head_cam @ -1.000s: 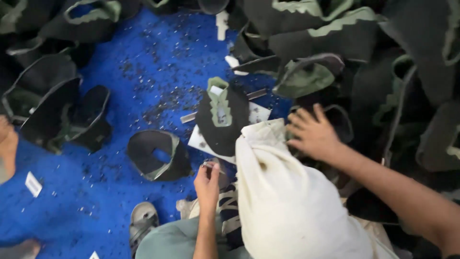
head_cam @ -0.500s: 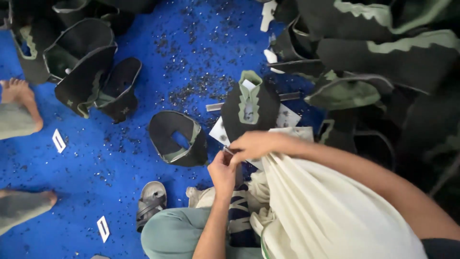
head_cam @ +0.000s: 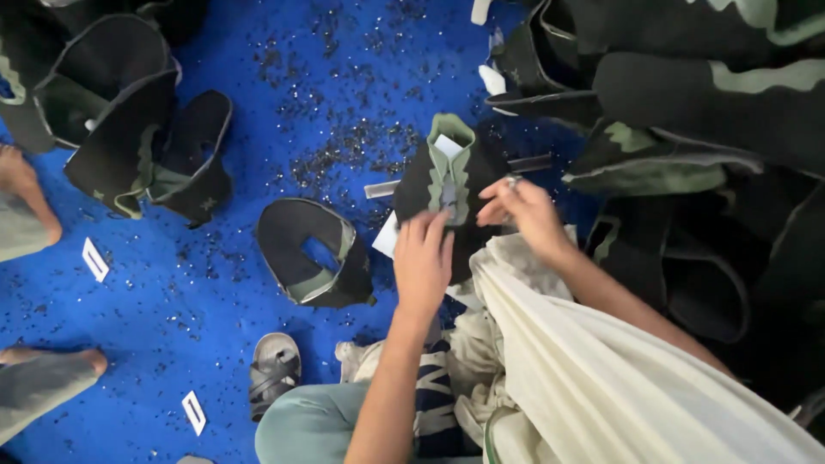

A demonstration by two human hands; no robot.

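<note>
A black shoe upper with a pale green tongue strip (head_cam: 451,167) lies on the blue floor mat (head_cam: 284,69), just in front of my knees. My left hand (head_cam: 423,262) reaches forward, and its fingers grip the lower end of the upper over the green strip. My right hand (head_cam: 526,215), with a ring on one finger, pinches the right edge of the same upper. A cream cloth (head_cam: 601,378) is draped over my lap and right forearm. A thin grey strip (head_cam: 382,189) sticks out from under the upper on its left.
Another black upper (head_cam: 314,253) lies open to the left. Piles of black-and-green uppers fill the right side (head_cam: 687,129) and the top left (head_cam: 129,129). A sandal (head_cam: 275,369), white tags (head_cam: 94,258) and another person's feet (head_cam: 21,193) are at the left. Black scraps dot the mat.
My right hand left the cream cloth and came to the upper's right edge. My left hand reached forward onto the upper. The view shifted right and closer.
</note>
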